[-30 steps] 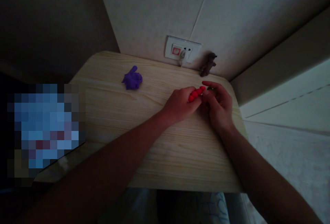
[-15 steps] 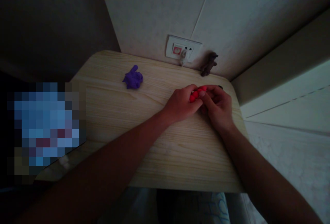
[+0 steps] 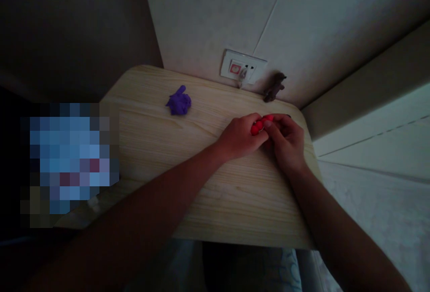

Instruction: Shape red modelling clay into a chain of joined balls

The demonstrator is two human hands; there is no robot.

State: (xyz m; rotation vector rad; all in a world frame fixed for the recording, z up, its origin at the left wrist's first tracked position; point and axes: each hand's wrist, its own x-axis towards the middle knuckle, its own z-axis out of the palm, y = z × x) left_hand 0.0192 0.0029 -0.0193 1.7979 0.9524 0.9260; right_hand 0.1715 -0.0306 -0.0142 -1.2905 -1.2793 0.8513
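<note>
Lumpy red modelling clay, in several rounded bulges, shows between my two hands above the right part of the table. My left hand curls around its left end, with thumb and fingers closed on it. From the other side, my right hand pinches it, the thumb pressed on the red surface. The fingers hide the clay's underside and part of its right end. A purple clay lump with a stubby piece sticking up lies farther left on the table.
The pale wooden table has rounded back corners. Behind it, a wall socket holds a plug. A small dark brown figure stands by the wall at the back right. A blurred-out bluish patch covers the left side.
The view has shifted slightly, so things at the back appear a little farther right. Both hands keep their hold on the red clay, with hardly any change in the fingers.
</note>
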